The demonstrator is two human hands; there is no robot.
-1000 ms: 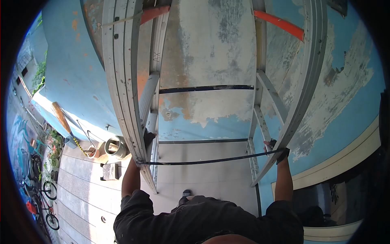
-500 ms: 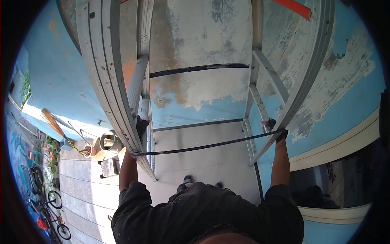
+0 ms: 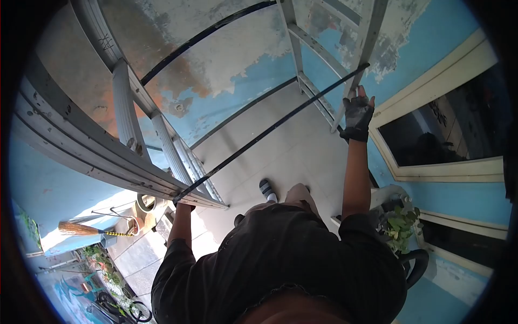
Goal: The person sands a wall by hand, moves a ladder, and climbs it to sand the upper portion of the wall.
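A peeling blue wall (image 3: 270, 67) is rising behind a metal ladder (image 3: 102, 154), whose rails are standing on both sides of the person, over the pale floor (image 3: 302, 156). A cream-framed window (image 3: 442, 129) is showing at the right. A dark bar (image 3: 272, 128) is running slantwise between the ladder's near rails. The right hand (image 3: 357, 114), wearing a fingerless glove, is spreading its fingers beside the right rail; whether they are touching is unclear. The left hand (image 3: 184, 207) is hiding mostly behind the left rail, its finger state unseen.
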